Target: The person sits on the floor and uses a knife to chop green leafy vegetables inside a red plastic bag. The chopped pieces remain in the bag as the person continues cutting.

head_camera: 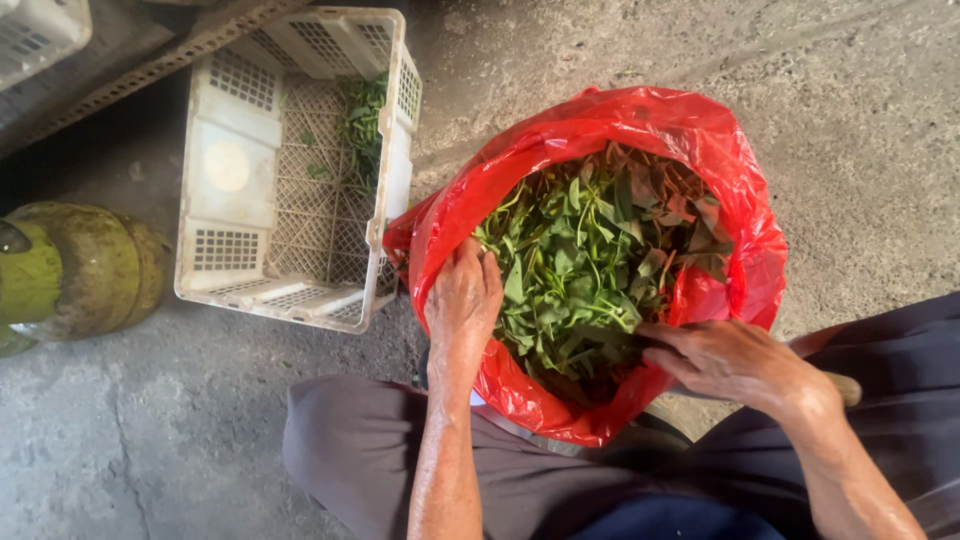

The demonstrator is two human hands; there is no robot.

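Left hand [462,300] grips red bag [745,210] rim; right hand [725,360] fingers in greens [590,260]; white crate [230,170] beside.

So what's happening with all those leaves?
A seated person has both hands in a red plastic bag full of green leafy stems on the concrete floor. The left hand rests at the bag's near-left rim, and the right hand reaches into the leaves. Beside the bag sits a white plastic crate with a few greens left inside.

Leaves [590,260] in bag [740,200], crate [225,170] left
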